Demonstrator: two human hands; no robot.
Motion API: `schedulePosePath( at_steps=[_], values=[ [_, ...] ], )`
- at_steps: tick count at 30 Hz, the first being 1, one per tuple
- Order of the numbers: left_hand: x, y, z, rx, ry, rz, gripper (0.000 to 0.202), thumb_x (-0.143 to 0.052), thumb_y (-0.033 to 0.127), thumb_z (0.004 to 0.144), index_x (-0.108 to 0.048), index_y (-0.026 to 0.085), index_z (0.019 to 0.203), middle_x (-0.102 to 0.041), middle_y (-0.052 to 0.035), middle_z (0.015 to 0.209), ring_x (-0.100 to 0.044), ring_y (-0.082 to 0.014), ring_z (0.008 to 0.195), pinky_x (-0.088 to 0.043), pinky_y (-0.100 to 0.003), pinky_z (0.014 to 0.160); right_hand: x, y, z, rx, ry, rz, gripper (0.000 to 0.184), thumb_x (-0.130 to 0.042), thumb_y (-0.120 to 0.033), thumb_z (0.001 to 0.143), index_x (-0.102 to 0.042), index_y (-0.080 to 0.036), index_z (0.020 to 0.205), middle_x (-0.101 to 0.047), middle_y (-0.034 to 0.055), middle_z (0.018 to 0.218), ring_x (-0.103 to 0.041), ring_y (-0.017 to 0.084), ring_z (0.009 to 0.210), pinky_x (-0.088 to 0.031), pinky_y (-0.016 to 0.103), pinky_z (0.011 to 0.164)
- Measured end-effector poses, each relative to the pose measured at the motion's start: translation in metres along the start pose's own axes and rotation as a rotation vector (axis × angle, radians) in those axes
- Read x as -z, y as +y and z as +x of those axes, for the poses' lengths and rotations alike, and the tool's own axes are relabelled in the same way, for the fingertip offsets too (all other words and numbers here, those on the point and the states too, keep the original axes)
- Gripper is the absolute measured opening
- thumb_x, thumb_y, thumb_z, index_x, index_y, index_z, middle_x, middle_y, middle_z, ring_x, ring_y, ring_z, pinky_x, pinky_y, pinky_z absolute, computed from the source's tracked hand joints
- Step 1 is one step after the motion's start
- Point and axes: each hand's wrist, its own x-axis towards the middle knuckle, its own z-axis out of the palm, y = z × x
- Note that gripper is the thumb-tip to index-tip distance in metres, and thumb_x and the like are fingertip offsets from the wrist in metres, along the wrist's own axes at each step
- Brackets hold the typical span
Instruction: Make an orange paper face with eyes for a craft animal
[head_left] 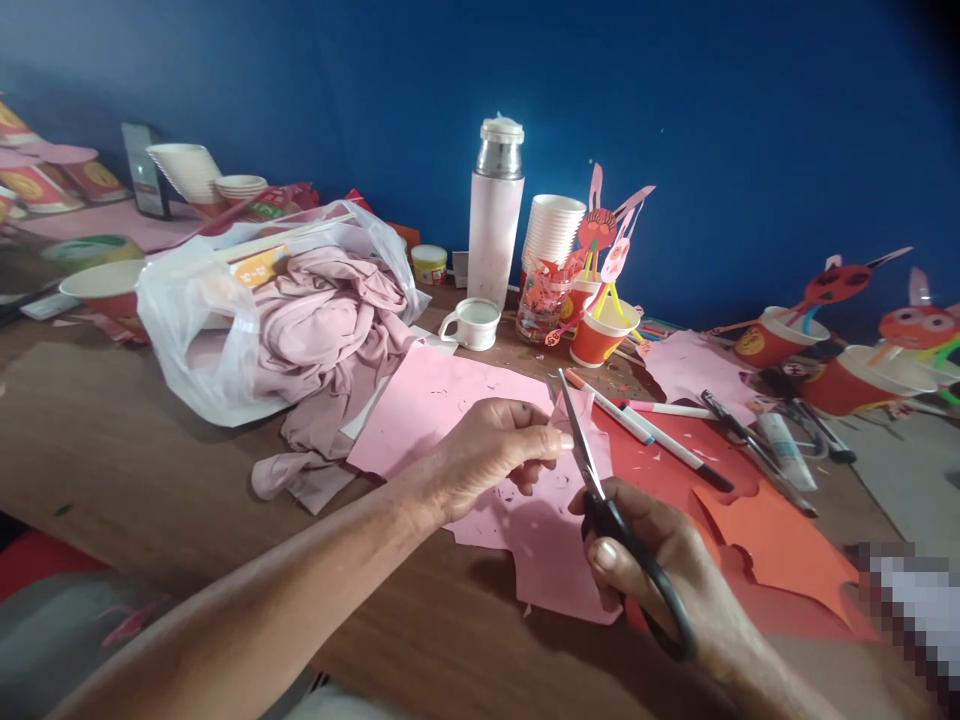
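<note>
My right hand [652, 550] is closed round the black handles of a pair of scissors [582, 440], whose blades point up and away from me. Just left of the blades, my left hand [510, 445] pinches a small piece of pink paper [574, 408] between thumb and fingers. The blades lie against or right beside that piece; which of the two I cannot tell. Beneath both hands spreads a large cut sheet of pink paper [420, 400] with dark marks and tiny scraps on it. Red paper [660, 450] and an orange piece [780, 550] lie to the right.
Several marker pens [675, 447] rest on the red paper. Behind stand a flask [495, 235], a white cup [474, 325], stacked paper cups [553, 228] and decorated cups [600, 335]. A plastic bag [187, 340] with pink cloth [330, 310] sits at left. A blue wall [375, 100] closes the back.
</note>
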Motion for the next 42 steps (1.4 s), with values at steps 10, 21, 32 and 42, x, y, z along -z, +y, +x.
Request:
schedulePosePath(
  at_steps=[10, 21, 32, 42],
  values=[
    [-0.002, 0.000, -0.001, -0.050, 0.012, 0.023, 0.010, -0.060, 0.021, 0.061, -0.053, 0.013, 0.058, -0.049, 0.0045, 0.053, -0.043, -0.0059, 0.045, -0.037, -0.022, 0.047, 0.000, 0.001, -0.002, 0.008, 0.002, 0.012, 0.038, -0.060, -0.049, 0.073, -0.051, -0.017, 0.091, -0.048, -0.0067, 0.053, -0.047, 0.008, 0.043, -0.040, 0.019, 0.042],
    [0.001, 0.006, -0.001, -0.035, 0.042, 0.117, 0.006, -0.057, 0.017, 0.056, -0.053, 0.014, 0.053, -0.046, 0.0052, 0.044, -0.043, -0.0068, 0.043, -0.037, -0.021, 0.045, -0.001, -0.001, -0.003, 0.012, -0.009, 0.033, 0.039, -0.063, -0.047, 0.071, -0.052, -0.017, 0.092, -0.048, -0.0061, 0.056, -0.046, 0.007, 0.045, -0.040, 0.019, 0.043],
    [0.005, 0.009, 0.000, -0.010, -0.027, 0.076, 0.004, -0.058, 0.016, 0.055, -0.054, 0.014, 0.053, -0.045, 0.0056, 0.044, -0.041, -0.0060, 0.043, -0.035, -0.021, 0.046, -0.001, -0.002, -0.002, -0.021, -0.035, 0.034, 0.043, -0.065, -0.050, 0.068, -0.053, -0.017, 0.092, -0.046, -0.0051, 0.060, -0.042, 0.007, 0.045, -0.039, 0.020, 0.042],
    [0.009, 0.010, -0.001, 0.010, -0.099, 0.056, 0.005, -0.057, 0.015, 0.054, -0.052, 0.014, 0.052, -0.045, 0.0055, 0.046, -0.040, -0.0057, 0.045, -0.036, -0.021, 0.047, 0.000, -0.004, -0.004, -0.018, -0.070, 0.001, 0.040, -0.066, -0.049, 0.068, -0.053, -0.018, 0.090, -0.042, -0.0051, 0.061, -0.039, 0.007, 0.047, -0.035, 0.019, 0.042]
  ],
)
